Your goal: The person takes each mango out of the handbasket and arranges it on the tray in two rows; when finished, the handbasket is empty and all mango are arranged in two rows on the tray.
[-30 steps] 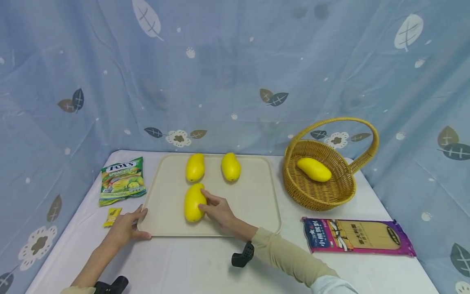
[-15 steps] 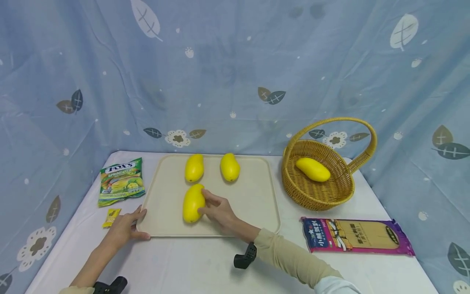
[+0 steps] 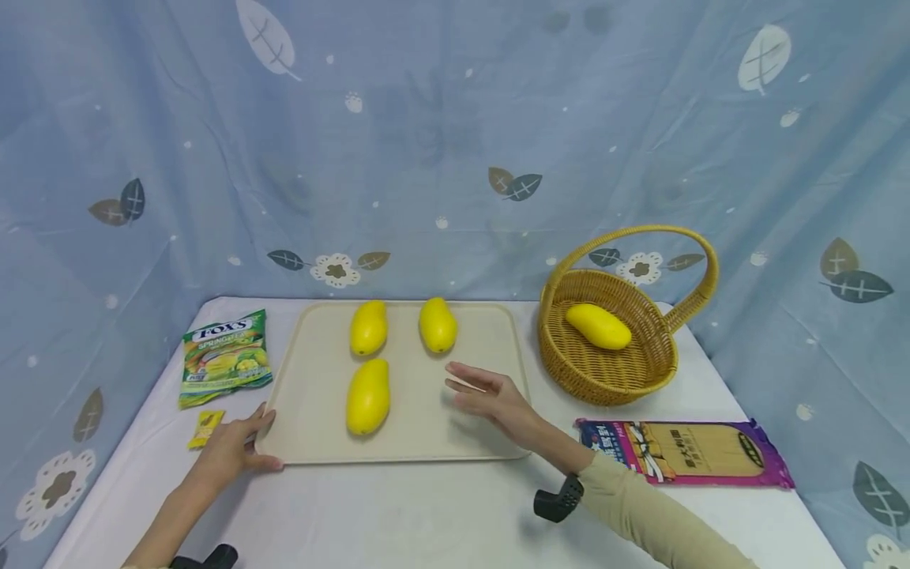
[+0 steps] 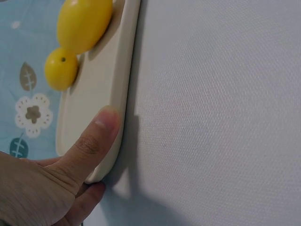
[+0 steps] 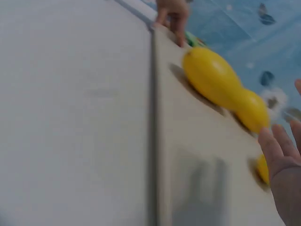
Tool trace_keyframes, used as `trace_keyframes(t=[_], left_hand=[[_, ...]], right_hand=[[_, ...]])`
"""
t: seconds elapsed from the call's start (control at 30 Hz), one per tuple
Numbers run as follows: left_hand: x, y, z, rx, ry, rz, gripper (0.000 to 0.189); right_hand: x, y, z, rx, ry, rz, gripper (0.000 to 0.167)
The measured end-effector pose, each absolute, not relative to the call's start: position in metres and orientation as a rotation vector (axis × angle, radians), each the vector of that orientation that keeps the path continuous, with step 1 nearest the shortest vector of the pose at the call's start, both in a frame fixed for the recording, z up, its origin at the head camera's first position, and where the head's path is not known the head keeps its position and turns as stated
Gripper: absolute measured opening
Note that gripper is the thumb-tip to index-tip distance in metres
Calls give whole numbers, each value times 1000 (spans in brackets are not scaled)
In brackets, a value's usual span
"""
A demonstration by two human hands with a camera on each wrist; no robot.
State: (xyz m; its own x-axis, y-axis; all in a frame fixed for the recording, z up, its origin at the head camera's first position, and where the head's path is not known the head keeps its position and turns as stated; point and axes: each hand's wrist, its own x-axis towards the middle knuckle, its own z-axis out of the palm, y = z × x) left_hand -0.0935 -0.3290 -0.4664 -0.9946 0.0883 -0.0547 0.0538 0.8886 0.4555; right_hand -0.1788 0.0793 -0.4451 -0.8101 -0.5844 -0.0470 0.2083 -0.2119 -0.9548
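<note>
A cream tray (image 3: pixel 426 442) holds several yellow mangoes: a front mango (image 3: pixel 368 397), a back-left mango (image 3: pixel 368 327) and a back-right mango (image 3: pixel 438 325). At the tray's front-left corner my left hand (image 3: pixel 227 450) grips the edge. In the left wrist view its thumb (image 4: pixel 96 136) lies over the rim, with fingertips round the corner below. My right hand (image 3: pixel 498 403) hovers over the tray's right part, fingers extended and holding nothing. Its shadow falls on the tray in the right wrist view, where the front mango (image 5: pixel 211 75) lies away from the fingers.
A wicker basket (image 3: pixel 562 367) with a tall handle stands at back right, another mango (image 3: pixel 599 326) inside. In front of it lies a purple pasta pack (image 3: pixel 704 454). To the left are a green FOX'S candy bag (image 3: pixel 226 356) and a small yellow wrapped candy (image 3: pixel 206 428).
My right hand has let go of the front mango and moved right, its fingers spreading. The mango stays on the tray. My left hand keeps its hold at the corner.
</note>
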Motion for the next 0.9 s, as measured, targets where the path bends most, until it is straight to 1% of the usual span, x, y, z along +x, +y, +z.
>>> trace_keyframes(t=[0.13, 0.27, 0.33, 0.47, 0.57, 0.73, 0.9], left_hand=[[-94, -329, -467, 113, 2973, 712, 92], [-94, -327, -465, 93, 2948, 716, 94], [-94, -327, -463, 88, 2946, 716, 94], [-94, -328, -463, 112, 2962, 734, 92], [-94, -328, -465, 131, 2974, 744, 91], [-95, -327, -466, 135, 2976, 769, 90], [-92, -328, -465, 147, 2999, 751, 90]], right_hand=[[-186, 140, -430, -576, 1523, -2105, 49], [-207, 209, -410, -655, 1512, -2179, 45], [-222, 243, -401, -631, 1546, -2225, 44], [-251, 294, -389, -458, 1720, -2263, 44], [-269, 314, -390, -281, 1910, -2169, 50], [-289, 324, -398, -27, 2101, -1858, 70], [-300, 322, -408, 66, 2091, -1702, 77]])
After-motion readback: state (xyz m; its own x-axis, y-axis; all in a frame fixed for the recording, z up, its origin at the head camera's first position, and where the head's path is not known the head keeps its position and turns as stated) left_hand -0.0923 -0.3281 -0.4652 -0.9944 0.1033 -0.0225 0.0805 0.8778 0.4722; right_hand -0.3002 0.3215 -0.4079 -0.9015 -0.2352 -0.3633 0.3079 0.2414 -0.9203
